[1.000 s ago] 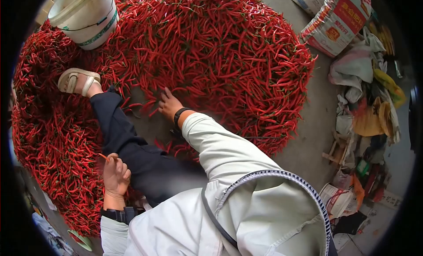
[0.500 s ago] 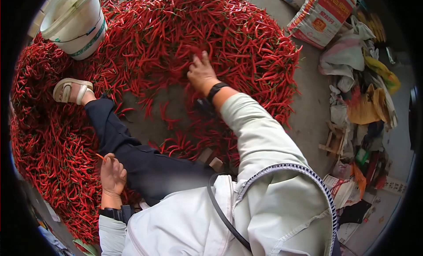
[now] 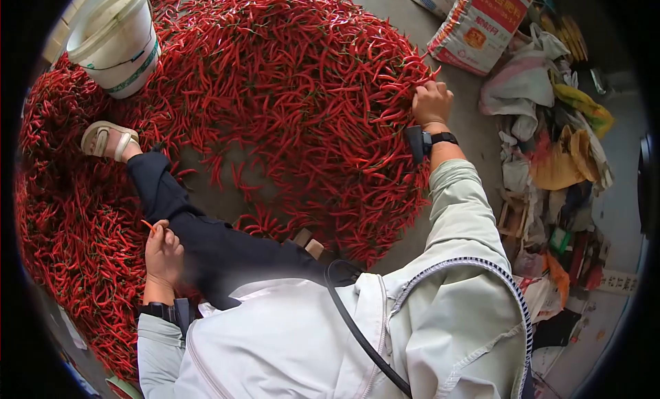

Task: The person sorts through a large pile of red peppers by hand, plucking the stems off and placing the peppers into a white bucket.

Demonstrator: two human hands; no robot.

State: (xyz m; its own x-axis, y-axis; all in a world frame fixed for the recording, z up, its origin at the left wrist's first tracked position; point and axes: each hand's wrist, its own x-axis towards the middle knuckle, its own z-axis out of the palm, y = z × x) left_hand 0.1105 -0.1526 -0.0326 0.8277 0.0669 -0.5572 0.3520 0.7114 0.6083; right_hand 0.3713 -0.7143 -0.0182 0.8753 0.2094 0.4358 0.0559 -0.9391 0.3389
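Red chilies (image 3: 309, 76) with green stems lie in a wide heap over the floor. My left hand (image 3: 163, 256), low at the left beside my leg, is closed, with a thin orange-red piece, seemingly a chili (image 3: 148, 226), poking out between thumb and fingers. Out at the right edge of the heap, my right hand (image 3: 432, 105) has its fingers curled down against the outermost chilies. Some chili tips show by those fingers, but what they grip is hidden.
A white bucket (image 3: 120, 45) stands in the chilies at upper left. My sandalled foot (image 3: 110, 142) and dark trouser leg (image 3: 206, 244) stretch across the heap. At the right are a printed sack (image 3: 481, 28), crumpled bags (image 3: 519, 83) and a small wooden stool (image 3: 512, 215).
My right hand has swung right from the heap's middle to its right edge, and its fingers have curled. Chilies now cover more floor near the middle. My left hand keeps its orange-red piece.
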